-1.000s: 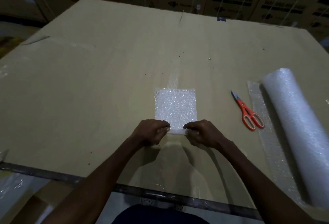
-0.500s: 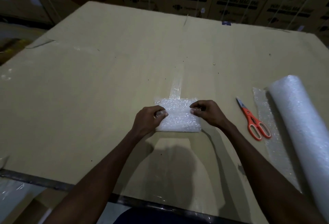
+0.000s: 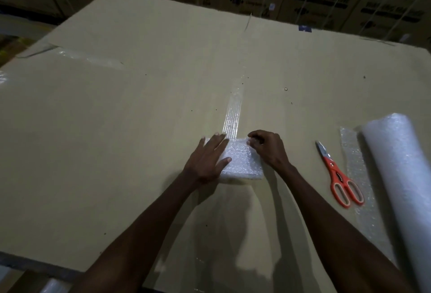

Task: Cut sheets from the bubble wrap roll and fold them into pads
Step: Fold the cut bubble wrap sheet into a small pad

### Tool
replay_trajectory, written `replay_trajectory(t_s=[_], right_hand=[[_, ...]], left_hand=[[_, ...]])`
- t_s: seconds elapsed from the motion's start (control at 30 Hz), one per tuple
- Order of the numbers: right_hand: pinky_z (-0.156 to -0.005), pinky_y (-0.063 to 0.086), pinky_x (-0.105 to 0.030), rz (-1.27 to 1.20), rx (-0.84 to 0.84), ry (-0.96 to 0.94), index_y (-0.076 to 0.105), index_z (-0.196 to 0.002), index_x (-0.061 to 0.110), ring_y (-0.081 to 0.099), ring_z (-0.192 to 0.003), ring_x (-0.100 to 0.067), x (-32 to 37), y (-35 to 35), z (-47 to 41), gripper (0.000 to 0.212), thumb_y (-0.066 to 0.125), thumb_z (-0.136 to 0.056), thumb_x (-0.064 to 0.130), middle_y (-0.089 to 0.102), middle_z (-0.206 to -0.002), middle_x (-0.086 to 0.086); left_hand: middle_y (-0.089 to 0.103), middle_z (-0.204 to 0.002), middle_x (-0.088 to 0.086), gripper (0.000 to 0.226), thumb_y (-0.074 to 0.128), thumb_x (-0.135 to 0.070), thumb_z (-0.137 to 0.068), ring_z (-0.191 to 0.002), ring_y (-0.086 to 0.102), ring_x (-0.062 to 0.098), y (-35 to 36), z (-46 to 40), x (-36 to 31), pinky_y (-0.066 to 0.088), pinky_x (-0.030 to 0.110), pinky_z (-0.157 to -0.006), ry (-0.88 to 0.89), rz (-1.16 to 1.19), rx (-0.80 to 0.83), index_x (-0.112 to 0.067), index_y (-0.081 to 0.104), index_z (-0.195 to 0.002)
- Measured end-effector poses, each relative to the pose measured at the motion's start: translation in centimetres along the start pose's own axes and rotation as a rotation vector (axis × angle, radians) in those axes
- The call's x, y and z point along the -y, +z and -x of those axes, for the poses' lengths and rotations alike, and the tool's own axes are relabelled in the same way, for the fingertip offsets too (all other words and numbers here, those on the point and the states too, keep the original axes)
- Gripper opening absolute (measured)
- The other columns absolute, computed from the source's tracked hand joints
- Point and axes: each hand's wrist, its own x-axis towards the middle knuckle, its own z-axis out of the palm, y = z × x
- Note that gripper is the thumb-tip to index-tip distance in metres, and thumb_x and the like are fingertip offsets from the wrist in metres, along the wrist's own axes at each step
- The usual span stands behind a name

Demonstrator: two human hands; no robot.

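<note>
Cardboard-covered table (image 3: 116, 152) serves as work surface. White bubble wrap roll (image 3: 401, 187) parked right, orange-handled scissors (image 3: 338, 176) beside it. Folded bubble-wrap pad (image 3: 242, 164) centre: left hand (image 3: 207, 159) flat, fingers straight, pressing it; right hand (image 3: 265, 148) fingers curled, pinching far edge, likely setting the fold.

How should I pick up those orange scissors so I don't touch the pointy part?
Hold the orange-handled scissors by the two oval finger loops, the end nearest the person. Come from the near side, because the shut metal blades point away toward the far edge of the cardboard table. They lie flat beside the white bubble wrap roll, so probably slide fingers into the loops from above.
</note>
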Motion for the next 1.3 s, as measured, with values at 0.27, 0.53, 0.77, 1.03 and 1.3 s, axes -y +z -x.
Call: replay_trajectory(t_s=[0.27,0.53,0.77,1.03,1.3], right_hand=[[-0.09,0.051,-0.035,0.163,-0.214,-0.096,0.068,-0.122,0.002,0.068,-0.105,-0.031,1.4,1.0,1.6,0.034,0.071,-0.089,0.01,0.07,-0.12,-0.015],[-0.073,0.052,-0.042,0.464,-0.043,-0.068,0.066,-0.089,0.009,0.065,-0.077,-0.033,3.8,5.7,8.2,0.029,0.067,-0.086,0.038,0.066,-0.09,-0.01],[-0.086,0.048,-0.045,0.522,0.208,-0.209,0.067,-0.098,0.008,0.06,-0.107,-0.039,2.0,2.3,6.1,0.023,0.067,-0.075,0.007,0.067,-0.109,-0.011],[-0.114,0.03,-0.044,0.443,0.291,-0.073,0.035,-0.151,0.003,0.031,-0.146,-0.035,3.0,3.1,8.0,0.057,0.04,-0.106,0.036,0.03,-0.16,-0.021],[-0.121,0.011,-0.047,0.485,0.309,-0.084,0.023,-0.157,0.004,0.015,-0.153,-0.031,1.4,4.5,10.4,0.078,0.009,-0.097,0.053,0.014,-0.165,-0.017]], left_hand=[[0.048,-0.148,0.016,0.065,0.018,-0.048,-0.106,-0.136,0.047,0.031,3.0,0.6,1.0,0.039,0.055,-0.106,0.063,-0.161,-0.014,-0.005,0.052,-0.14],[0.059,-0.138,0.015,0.044,0.039,-0.028,-0.1,-0.119,0.062,0.026,2.2,0.1,2.1,0.04,0.059,-0.102,0.223,-0.298,-0.216,-0.007,0.064,-0.129],[0.063,-0.099,0.007,0.039,0.053,-0.046,-0.089,-0.095,0.059,0.027,-0.4,1.2,2.1,0.032,0.051,-0.106,0.318,-0.263,-0.188,-0.012,0.071,-0.094],[0.059,-0.132,0.015,0.041,0.057,-0.047,-0.092,-0.118,0.056,0.03,1.2,2.8,0.5,0.043,0.042,-0.099,0.315,0.009,-0.112,-0.008,0.065,-0.103],[0.045,-0.151,0.013,0.053,0.029,-0.036,-0.105,-0.138,0.046,0.025,2.8,5.8,-1.4,0.042,0.052,-0.103,0.15,-0.244,-0.053,-0.005,0.052,-0.142]])
